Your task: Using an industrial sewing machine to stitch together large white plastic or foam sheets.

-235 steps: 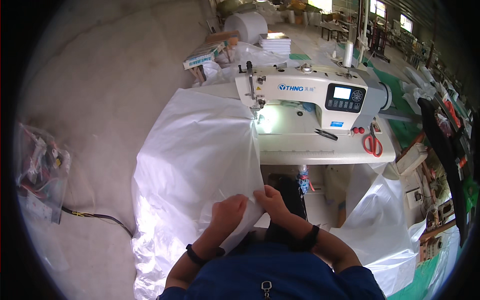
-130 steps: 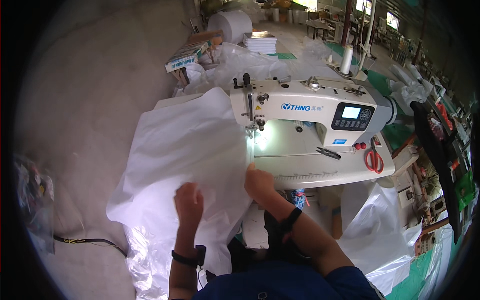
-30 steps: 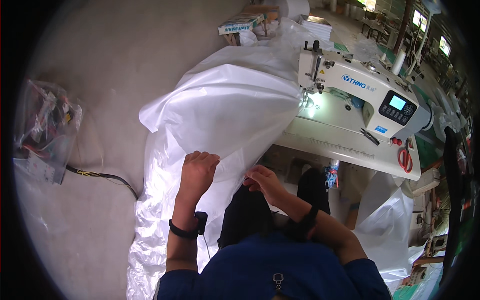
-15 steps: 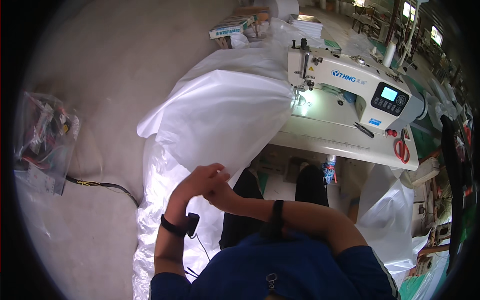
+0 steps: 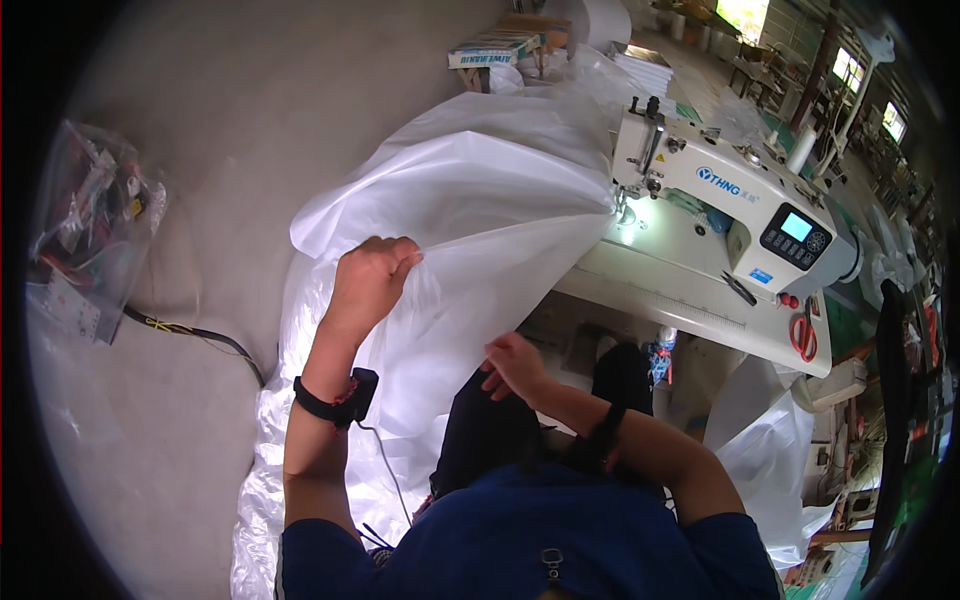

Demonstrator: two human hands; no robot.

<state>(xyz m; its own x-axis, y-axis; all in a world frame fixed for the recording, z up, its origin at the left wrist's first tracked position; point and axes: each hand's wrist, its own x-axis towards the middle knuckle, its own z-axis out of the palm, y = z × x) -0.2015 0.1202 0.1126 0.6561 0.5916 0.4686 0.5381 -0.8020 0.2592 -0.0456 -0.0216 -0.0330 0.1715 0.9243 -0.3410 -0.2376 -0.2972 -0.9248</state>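
A large white plastic sheet (image 5: 470, 290) spreads from under the needle of the sewing machine (image 5: 720, 185) down across my left side. My left hand (image 5: 372, 285) is closed, its thumb and fingers pinching a raised edge of the sheet, and a fold runs from there toward the needle. My right hand (image 5: 515, 368) is above my lap, beside the sheet's near edge. Its fingers are loosely bent and apart, and I see nothing in them. The machine's lamp lights the needle area, where the sheet's corner lies.
Black thread snips (image 5: 739, 288) and red-handled scissors (image 5: 803, 336) lie on the machine table (image 5: 660, 290). A clear bag of cables (image 5: 95, 235) and a black cable (image 5: 200, 338) are on the left. Boxes (image 5: 497, 48) and a white stack (image 5: 642, 70) stand at the back.
My hands have come apart. The left one moved up and away, lifting an edge of the sheet; the right one moved right, over my lap. The view has shifted slightly.
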